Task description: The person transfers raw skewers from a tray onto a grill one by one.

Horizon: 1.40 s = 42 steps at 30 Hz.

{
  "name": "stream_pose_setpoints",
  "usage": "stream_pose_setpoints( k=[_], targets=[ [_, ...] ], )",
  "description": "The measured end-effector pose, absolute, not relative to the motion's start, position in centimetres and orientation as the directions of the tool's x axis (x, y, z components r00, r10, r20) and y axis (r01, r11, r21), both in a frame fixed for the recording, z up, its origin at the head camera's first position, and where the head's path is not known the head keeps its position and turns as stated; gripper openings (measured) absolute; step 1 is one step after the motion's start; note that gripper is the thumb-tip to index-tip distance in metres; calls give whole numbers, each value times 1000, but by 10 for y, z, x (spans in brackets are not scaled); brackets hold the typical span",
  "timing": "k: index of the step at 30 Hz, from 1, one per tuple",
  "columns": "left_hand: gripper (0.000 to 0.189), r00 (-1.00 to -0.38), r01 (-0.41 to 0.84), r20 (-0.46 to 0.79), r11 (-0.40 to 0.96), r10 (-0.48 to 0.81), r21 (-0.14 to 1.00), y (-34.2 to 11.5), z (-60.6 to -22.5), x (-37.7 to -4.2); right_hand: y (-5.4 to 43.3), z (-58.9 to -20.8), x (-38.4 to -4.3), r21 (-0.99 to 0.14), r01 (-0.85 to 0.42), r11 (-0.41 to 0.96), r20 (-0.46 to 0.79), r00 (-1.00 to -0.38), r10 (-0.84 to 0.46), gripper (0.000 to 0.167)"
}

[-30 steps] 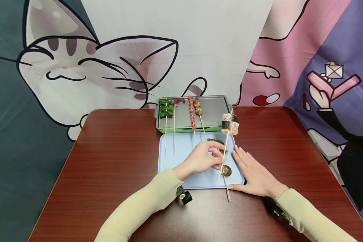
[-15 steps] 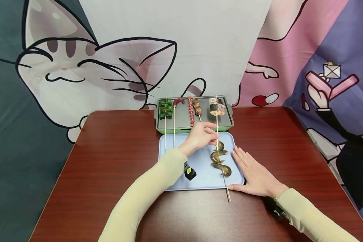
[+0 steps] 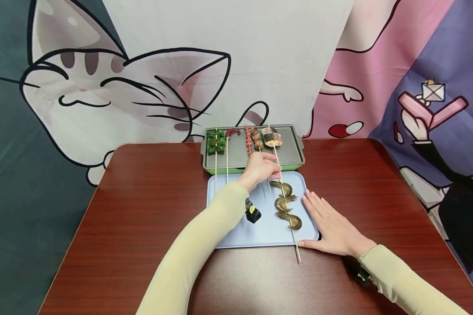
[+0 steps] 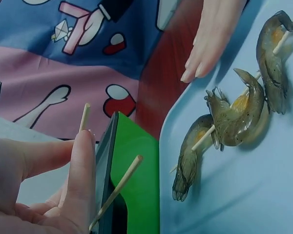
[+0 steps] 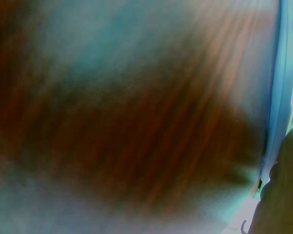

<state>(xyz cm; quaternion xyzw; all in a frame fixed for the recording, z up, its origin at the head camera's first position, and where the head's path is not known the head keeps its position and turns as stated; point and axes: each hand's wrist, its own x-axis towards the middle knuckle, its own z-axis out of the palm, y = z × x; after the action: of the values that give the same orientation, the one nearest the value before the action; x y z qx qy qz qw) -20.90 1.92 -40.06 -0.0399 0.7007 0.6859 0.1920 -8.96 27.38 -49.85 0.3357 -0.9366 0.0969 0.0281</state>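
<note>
My left hand (image 3: 260,168) pinches the bamboo stick of a skewer with dark-skinned, pale chunks (image 3: 272,137), which look like fish pieces. These chunks are over the grey griddle (image 3: 289,153), beside a browned meat skewer (image 3: 256,138); whether they touch the plate I cannot tell. In the left wrist view the stick's end (image 4: 85,116) pokes out between thumb and finger. My right hand (image 3: 335,227) lies with straight fingers at the right edge of the blue tray (image 3: 236,234). On that tray lies a shrimp skewer (image 3: 284,204), its stick reaching past the front rim.
Also on the griddle are a green pepper skewer (image 3: 216,142), a dark red curled piece on a stick (image 3: 232,132) and a thin pink skewer (image 3: 248,141). Their sticks point toward the tray. The brown table (image 3: 150,197) ends at a printed cloth backdrop.
My left hand has carried the chunk skewer from above the tray's right side forward and leftward to the griddle, uncovering the shrimp. My right hand has stayed in place.
</note>
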Motion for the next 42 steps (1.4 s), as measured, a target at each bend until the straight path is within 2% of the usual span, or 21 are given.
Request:
stream_pose_setpoints(
  k=[16, 24, 32, 36, 42],
  targets=[
    [36, -918, -368, -380, 113, 114, 923, 25, -404, -211, 272, -499, -86, -163, -634, 756, 106, -773, -625, 119],
    [37, -918, -354, -388, 271, 83, 895, 21, -399, -210, 272, -500, -87, -158, -636, 755, 109, -771, -627, 119],
    [45, -918, -300, -376, 400, 125, 866, 12, -387, -207, 273, -500, -88, -167, -638, 752, 121, -770, -626, 120],
    [49, -927, -272, -344, 366, 149, 890, 8, -378, -206, 273, -500, -89, -167, -640, 750, 121, -768, -628, 119],
    [44, -929, -226, -274, 203, 248, 953, 1, -359, -203, 273, -498, -90, -165, -639, 752, 119, -769, -627, 120]
  ],
)
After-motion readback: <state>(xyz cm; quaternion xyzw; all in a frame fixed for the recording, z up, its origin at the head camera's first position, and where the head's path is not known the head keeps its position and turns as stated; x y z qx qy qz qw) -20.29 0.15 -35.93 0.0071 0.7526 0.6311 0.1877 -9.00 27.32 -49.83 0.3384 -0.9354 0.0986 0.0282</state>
